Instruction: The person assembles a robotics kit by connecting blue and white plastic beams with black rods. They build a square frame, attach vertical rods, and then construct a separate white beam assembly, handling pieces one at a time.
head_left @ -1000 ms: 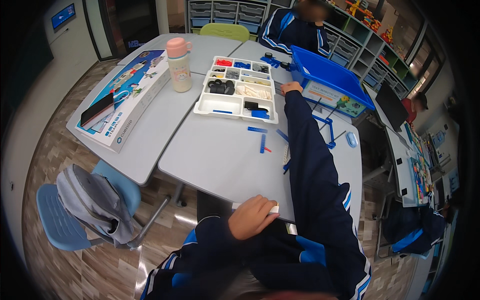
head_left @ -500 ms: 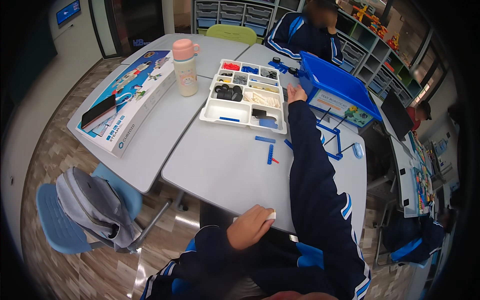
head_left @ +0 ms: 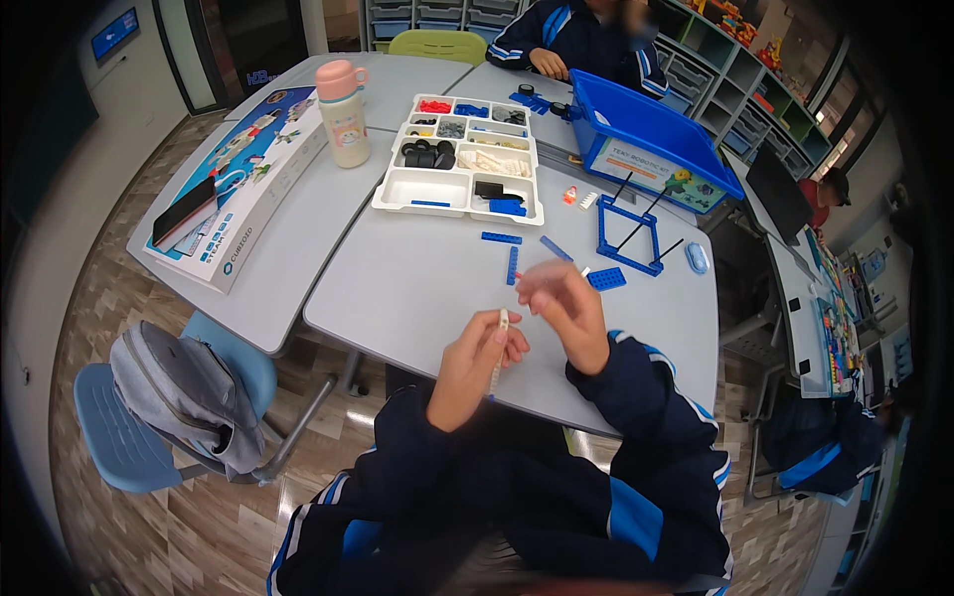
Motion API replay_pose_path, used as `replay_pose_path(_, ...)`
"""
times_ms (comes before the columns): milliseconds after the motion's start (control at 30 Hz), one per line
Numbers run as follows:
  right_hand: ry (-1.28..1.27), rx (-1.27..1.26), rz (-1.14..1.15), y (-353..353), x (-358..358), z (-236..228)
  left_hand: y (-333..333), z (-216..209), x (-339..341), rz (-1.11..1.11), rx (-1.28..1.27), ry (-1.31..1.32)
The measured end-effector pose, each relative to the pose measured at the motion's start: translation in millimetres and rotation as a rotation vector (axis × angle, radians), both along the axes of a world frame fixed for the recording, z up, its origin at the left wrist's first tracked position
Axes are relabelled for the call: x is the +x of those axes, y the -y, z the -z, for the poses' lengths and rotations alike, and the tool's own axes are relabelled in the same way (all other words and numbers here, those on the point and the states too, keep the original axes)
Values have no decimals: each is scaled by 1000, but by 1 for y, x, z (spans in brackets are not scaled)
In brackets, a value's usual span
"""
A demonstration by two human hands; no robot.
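My left hand [head_left: 469, 360] is closed around a slim white building beam with holes [head_left: 504, 319], held upright above the table's near edge. Just right of it, my right hand [head_left: 568, 316] is raised with bent fingers, smeared by motion; whether it holds anything does not show. Beyond the hands lie a flat blue beam [head_left: 502, 237], a second blue beam [head_left: 512, 265] with a red bit at its end, and a slanting blue one [head_left: 556, 247]. A blue plate with holes [head_left: 605, 279] is beside my right hand. Farther right stands a blue rectangular frame [head_left: 600, 232] with black rods.
A white sorting tray [head_left: 425, 191] of parts and a blue bin [head_left: 651, 124] stand at the back. Leftward are a pink-lidded bottle [head_left: 345, 124] and a box [head_left: 263, 194] bearing a phone [head_left: 185, 213]. Another person [head_left: 556, 40] sits across. A light-blue oval item [head_left: 697, 258] lies right.
My right hand has drawn back from beside the blue bin to near my left hand. My left hand has risen and moved forward, and the white beam now shows upright in it.
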State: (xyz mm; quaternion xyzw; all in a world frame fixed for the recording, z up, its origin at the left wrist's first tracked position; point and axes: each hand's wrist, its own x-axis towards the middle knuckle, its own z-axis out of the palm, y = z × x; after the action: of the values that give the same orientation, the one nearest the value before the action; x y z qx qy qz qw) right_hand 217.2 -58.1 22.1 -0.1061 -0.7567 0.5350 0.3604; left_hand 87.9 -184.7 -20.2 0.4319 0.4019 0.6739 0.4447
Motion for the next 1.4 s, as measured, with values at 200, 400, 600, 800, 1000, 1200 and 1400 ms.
replay_pose_path(200, -15, -1, 110, 2, 25, 44, -39, 15, 19, -52, 81, 58)
replay_pose_path(400, 74, -318, -52, -6, 35, 56, -58, 31, 31, -236, 81, -28)
replay_pose_path(600, 222, -533, -275, -12, 39, 55, -60, 32, 25, -147, 97, 60)
replay_pose_path(800, 347, -429, -224, -15, 53, 45, -50, 29, 7, -97, 73, -67)
replay_pose_path(1000, 469, -322, -152, -21, 75, 51, -46, 34, 13, -31, -19, -58)
replay_pose_path(1200, 442, -372, -151, -30, 95, 58, -52, 26, 36, -13, -57, -8)
replay_pose_path(1400, 459, -253, -114, -26, 101, 56, -57, 20, 55, 21, -15, 134)
